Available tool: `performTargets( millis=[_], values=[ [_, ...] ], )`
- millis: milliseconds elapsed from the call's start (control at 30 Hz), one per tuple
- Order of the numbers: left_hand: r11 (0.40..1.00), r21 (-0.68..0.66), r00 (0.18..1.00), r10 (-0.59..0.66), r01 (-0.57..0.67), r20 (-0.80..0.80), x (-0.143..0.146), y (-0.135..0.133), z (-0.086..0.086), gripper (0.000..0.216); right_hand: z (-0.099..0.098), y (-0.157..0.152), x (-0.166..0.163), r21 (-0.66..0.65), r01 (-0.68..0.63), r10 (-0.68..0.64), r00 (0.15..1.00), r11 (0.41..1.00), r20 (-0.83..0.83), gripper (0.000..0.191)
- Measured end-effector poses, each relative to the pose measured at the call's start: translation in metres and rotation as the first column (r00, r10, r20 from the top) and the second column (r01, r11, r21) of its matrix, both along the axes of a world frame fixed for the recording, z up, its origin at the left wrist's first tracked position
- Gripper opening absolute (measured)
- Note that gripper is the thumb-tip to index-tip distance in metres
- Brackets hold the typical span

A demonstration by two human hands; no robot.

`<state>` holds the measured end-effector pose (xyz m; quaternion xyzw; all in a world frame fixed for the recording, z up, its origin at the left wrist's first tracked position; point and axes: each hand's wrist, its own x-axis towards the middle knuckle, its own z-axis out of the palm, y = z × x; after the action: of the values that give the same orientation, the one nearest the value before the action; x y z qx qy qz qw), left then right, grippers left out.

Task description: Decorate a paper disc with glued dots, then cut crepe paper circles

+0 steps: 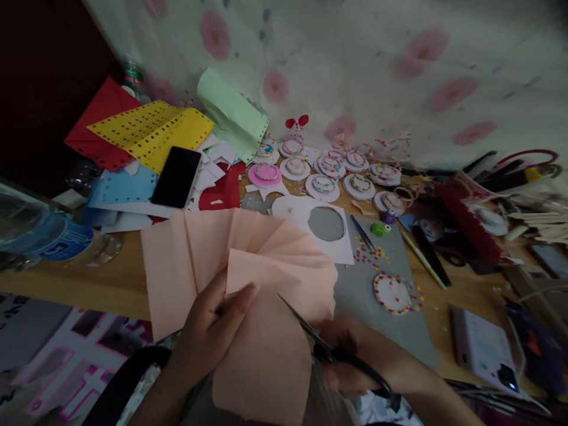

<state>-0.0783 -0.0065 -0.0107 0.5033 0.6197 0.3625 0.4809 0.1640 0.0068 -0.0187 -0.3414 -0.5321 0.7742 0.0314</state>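
Note:
A large peach-coloured sheet of paper (266, 349), creased into fan-like folds, spreads across the near edge of the table. My left hand (215, 322) pinches it near the middle, thumb on top and the other fingers behind the paper. My right hand (355, 352) is closed round the dark handles of a pair of scissors (317, 337). The blades point up and left over the paper, a short way right of my left thumb. Whether they touch the paper I cannot tell.
Behind the paper lie a black phone (176, 177) and perforated yellow paper (155, 130). Several beaded white discs (322, 186) stand along the back. Tweezers (362, 232) lie on a grey mat (355, 296). A water bottle (62, 236) lies left; a white device (486, 346) sits right.

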Motion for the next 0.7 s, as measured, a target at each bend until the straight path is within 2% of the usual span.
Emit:
performTargets(
  millis=[200, 367, 700],
  values=[
    [1.000, -0.001, 1.000, 0.007, -0.007, 0.002, 0.0009, -0.0008, 0.0006, 0.039, -0.0021, -0.0006, 0.0030, -0.012, -0.005, 0.005, 1.000, 1.000, 0.005, 0.060],
    [1.000, -0.007, 0.999, -0.003, 0.003, 0.032, 0.0012, 0.0002, 0.0006, 0.037, -0.0016, -0.0001, 0.0030, -0.073, -0.003, 0.002, 1.000, 0.997, -0.002, 0.060],
    [0.998, -0.052, 0.999, -0.034, 0.036, 0.037, -0.0016, 0.0027, 0.0040, 0.040, -0.0026, 0.0003, 0.0065, -0.012, -0.028, 0.029, 0.991, 1.000, 0.129, 0.059]
  ],
)
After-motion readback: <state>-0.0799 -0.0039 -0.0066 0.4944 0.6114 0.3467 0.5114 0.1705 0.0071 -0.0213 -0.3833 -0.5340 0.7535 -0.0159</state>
